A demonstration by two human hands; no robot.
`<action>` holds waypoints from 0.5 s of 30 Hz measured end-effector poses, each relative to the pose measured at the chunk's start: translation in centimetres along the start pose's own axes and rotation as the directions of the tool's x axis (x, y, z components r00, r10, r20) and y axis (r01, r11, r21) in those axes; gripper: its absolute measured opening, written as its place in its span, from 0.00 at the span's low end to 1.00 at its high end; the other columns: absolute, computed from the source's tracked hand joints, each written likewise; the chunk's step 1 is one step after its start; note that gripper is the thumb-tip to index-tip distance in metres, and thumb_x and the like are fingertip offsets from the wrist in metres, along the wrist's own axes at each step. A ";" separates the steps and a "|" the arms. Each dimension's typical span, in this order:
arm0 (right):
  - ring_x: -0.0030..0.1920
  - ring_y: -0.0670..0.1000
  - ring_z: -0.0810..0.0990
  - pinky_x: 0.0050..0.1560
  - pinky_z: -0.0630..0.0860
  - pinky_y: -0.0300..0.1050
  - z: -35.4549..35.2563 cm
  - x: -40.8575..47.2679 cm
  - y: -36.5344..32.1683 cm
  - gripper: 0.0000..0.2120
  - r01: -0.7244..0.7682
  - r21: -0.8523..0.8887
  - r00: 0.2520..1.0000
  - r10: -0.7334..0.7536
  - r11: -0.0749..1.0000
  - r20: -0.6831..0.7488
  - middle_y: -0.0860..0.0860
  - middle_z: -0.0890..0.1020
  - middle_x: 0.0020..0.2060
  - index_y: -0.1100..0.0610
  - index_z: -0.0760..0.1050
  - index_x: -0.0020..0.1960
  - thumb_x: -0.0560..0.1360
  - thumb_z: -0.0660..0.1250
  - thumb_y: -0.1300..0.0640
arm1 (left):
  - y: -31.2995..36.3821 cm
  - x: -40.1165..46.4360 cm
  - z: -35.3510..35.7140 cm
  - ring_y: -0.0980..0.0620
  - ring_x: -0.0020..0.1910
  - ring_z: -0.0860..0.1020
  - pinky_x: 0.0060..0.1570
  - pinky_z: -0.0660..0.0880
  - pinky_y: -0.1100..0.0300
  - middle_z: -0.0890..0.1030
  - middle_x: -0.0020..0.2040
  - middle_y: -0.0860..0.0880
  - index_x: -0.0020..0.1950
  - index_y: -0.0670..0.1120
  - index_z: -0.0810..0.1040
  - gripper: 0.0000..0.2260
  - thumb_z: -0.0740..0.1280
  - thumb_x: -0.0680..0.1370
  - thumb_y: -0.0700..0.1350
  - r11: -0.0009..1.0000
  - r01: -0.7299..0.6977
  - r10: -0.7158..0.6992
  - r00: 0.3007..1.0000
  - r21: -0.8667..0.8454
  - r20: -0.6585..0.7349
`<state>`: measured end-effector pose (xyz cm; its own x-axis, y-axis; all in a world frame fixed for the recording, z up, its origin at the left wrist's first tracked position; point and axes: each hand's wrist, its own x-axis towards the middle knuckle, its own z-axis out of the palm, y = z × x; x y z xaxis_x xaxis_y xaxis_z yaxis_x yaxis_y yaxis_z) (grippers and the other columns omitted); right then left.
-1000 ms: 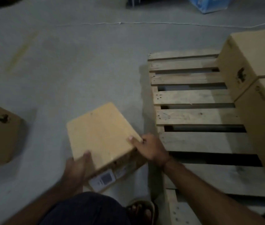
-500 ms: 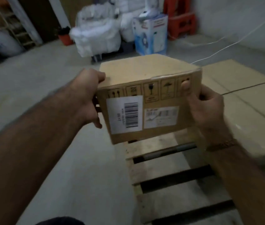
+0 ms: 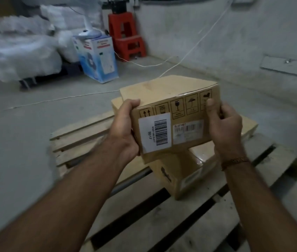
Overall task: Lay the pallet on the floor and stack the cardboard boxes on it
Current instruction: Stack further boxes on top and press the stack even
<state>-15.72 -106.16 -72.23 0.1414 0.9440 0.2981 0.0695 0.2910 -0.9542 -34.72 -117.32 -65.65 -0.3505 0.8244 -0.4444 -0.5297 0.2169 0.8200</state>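
Above the pallet [image 3: 93, 135], both hands, left hand [image 3: 125, 128] and right hand [image 3: 224, 124], hold a sealed cardboard box [image 3: 171, 110], fingers wrapped round its sides, over another box [image 3: 180, 177].

head cam, fwd-down, close over pallet [image 3: 93, 139]

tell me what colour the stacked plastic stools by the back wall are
Red; the stacked plastic stools show best in the head view.

Both forearms are showing bare, no sleeves reaching into view. The right wrist [image 3: 235, 161] is wearing a thin brownish bracelet [image 3: 236, 160], looking beaded or braided, kinda too blurry to say.
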 end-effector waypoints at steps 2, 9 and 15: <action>0.59 0.43 0.83 0.54 0.84 0.41 -0.2 -0.2 1.1 0.26 -0.080 -0.022 0.997 0.080 0.997 0.020 0.42 0.84 0.57 0.50 0.77 0.69 0.77 0.73 0.37 | -1.2 1.6 1.0 0.40 0.54 0.87 0.49 0.82 0.42 0.89 0.53 0.45 0.59 0.49 0.84 0.19 0.71 0.73 0.59 1.000 0.004 -0.004 1.000 0.030 0.005; 0.77 0.58 0.72 0.75 0.73 0.66 -0.7 0.2 4.4 0.63 -0.306 -0.095 0.951 0.308 0.947 0.011 0.50 0.71 0.78 0.36 0.54 0.82 0.54 0.71 0.14 | -4.5 4.3 2.8 0.44 0.53 0.85 0.37 0.83 0.48 0.83 0.61 0.44 0.73 0.55 0.70 0.27 0.72 0.75 0.55 0.995 -0.078 0.075 0.996 0.058 0.057; 0.78 0.63 0.72 0.72 0.69 0.78 0.0 -0.9 7.5 0.79 -0.764 0.027 0.620 0.720 0.645 0.312 0.51 0.70 0.81 0.38 0.41 0.85 0.45 0.71 0.12 | -7.5 6.0 3.1 0.44 0.63 0.75 0.52 0.79 0.42 0.73 0.70 0.49 0.75 0.68 0.58 0.44 0.78 0.64 0.57 0.965 -0.050 0.028 0.996 0.259 0.087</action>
<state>-15.30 -104.81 -79.65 -0.1703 0.8430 -0.5103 -0.0899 -0.5290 -0.8438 -30.48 -112.44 -73.35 -0.2966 0.8727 -0.3879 -0.2931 0.3034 0.9067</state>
